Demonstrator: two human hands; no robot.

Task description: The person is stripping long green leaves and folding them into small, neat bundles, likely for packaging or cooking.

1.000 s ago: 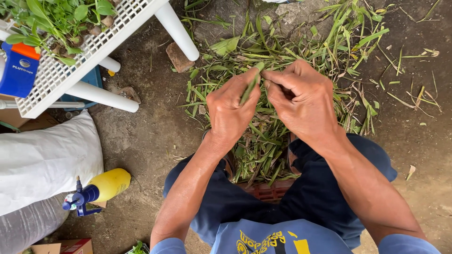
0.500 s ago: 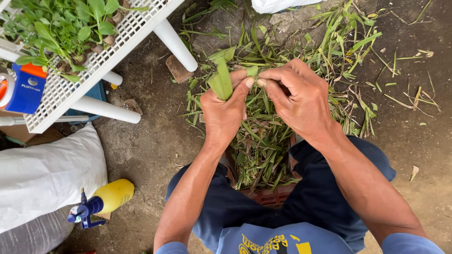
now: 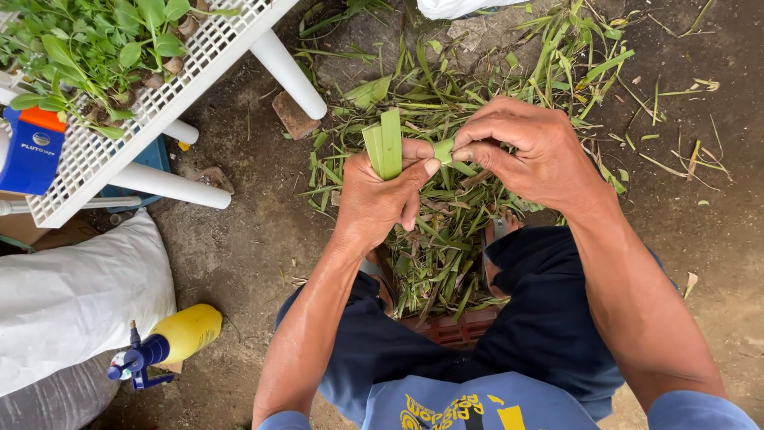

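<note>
At nine o'clock, a white sack (image 3: 76,302) slumped on the dirt, with a yellow spray bottle (image 3: 171,341) lying at seven o'clock just beside it. At ten o'clock, a white perforated table (image 3: 155,103) carrying leafy seedlings (image 3: 95,44) and a blue-and-orange box (image 3: 32,147) at its edge.

Near centre, the left hand (image 3: 374,199) clenched around folded green leaf strips (image 3: 383,143), now standing upright out of the fist toward twelve o'clock; half a second ago lower and broader between the hands, a second ago hidden under both. Thumb pressed across toward three o'clock, pinning a narrow leaf end (image 3: 443,150).

Toward two o'clock of that, the right hand (image 3: 533,151) pinching the same leaf end between thumb and forefinger, touching the left thumb, pulled slightly apart from the strips compared with earlier. By the look of it, a fold or wrap being drawn tight, the bundle already gathered.

Beneath both hands, from twelve to six o'clock, a heap of cut green leaves (image 3: 446,255) spread over the ground and between the knees, above a reddish crate (image 3: 450,330).
</note>
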